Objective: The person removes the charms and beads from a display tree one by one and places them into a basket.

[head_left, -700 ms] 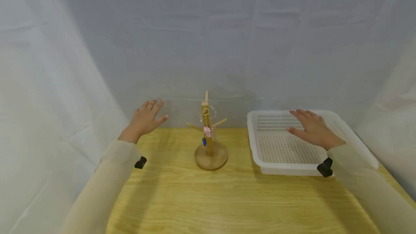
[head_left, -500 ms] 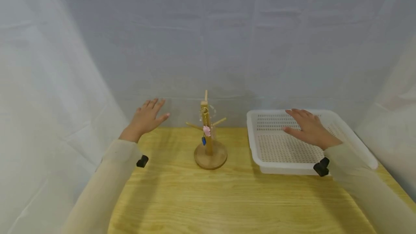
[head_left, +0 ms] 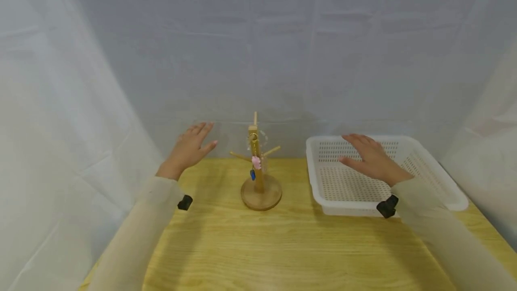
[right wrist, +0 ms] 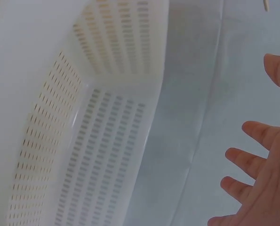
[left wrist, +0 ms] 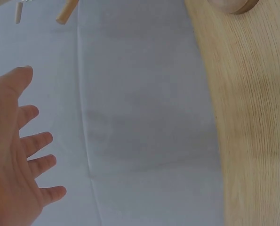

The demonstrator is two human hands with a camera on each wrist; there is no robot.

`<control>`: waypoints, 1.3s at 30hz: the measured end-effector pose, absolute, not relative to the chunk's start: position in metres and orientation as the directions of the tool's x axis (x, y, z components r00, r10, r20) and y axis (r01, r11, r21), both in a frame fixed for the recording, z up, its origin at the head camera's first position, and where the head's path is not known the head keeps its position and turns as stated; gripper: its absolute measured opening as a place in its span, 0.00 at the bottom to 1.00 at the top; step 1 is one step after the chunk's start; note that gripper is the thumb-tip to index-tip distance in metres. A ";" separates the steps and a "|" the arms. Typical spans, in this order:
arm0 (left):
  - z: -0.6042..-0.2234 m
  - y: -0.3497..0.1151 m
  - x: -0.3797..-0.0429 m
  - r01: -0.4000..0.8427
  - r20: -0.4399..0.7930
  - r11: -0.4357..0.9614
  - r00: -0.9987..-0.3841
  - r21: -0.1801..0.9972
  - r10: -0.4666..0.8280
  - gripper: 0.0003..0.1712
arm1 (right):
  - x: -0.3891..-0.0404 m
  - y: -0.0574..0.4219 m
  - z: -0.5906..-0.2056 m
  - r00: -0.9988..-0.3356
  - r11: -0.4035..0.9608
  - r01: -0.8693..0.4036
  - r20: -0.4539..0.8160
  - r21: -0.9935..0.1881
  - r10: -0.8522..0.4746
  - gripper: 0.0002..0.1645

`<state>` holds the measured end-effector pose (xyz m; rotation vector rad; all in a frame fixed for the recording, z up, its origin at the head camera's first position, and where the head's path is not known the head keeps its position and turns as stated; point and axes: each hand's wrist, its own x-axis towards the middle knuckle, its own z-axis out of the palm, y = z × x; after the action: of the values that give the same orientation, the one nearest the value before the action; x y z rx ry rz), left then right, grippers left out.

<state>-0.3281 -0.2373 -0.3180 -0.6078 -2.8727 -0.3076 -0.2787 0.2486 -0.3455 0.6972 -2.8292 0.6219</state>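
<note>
A small wooden stand [head_left: 258, 178] with a round base and several pegs stands mid-table in the head view. From it hang a pink charm [head_left: 256, 162], a blue charm [head_left: 252, 174] and a clear beaded loop [head_left: 263, 138]. Left of the stand, apart from it, my left hand [head_left: 189, 149] is held in the air with its fingers extended and nothing in it. My right hand [head_left: 373, 160] hovers over the white perforated basket [head_left: 313, 178], fingers straight, holding nothing. Both wrist views show bare palms: the left hand [left wrist: 12, 155] and the right hand [right wrist: 267, 179].
The light wooden table [head_left: 258, 246] ends at a pale sheet [head_left: 278, 57] behind it. More white sheeting [head_left: 60, 147] hangs at the left side, and some at the right. The basket takes up the table's back right.
Both hands have drifted inward: the left to the right, closer to the stand, and the right to the left above the basket. The stand and basket have stayed in place.
</note>
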 end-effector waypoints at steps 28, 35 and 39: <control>-0.340 -0.209 -0.325 0.464 0.247 0.745 -0.886 0.479 0.393 0.35 | -0.289 0.192 -0.358 -0.872 0.720 -0.488 0.257 -0.493 -0.416 0.44; -0.342 -0.200 -0.325 0.426 0.237 0.610 -0.899 0.668 0.368 0.38 | -0.283 0.173 -0.362 -0.908 0.653 -0.409 0.212 -0.637 -0.361 0.45; -0.346 -0.194 -0.327 0.395 0.234 0.523 -0.908 0.755 0.347 0.36 | -0.280 0.159 -0.364 -0.919 0.638 -0.383 0.202 -0.669 -0.339 0.46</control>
<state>-0.3271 -0.1943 -0.3459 -0.6561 -2.6938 -1.3575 -0.2797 0.1593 -0.3645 0.6152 -2.7901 1.1599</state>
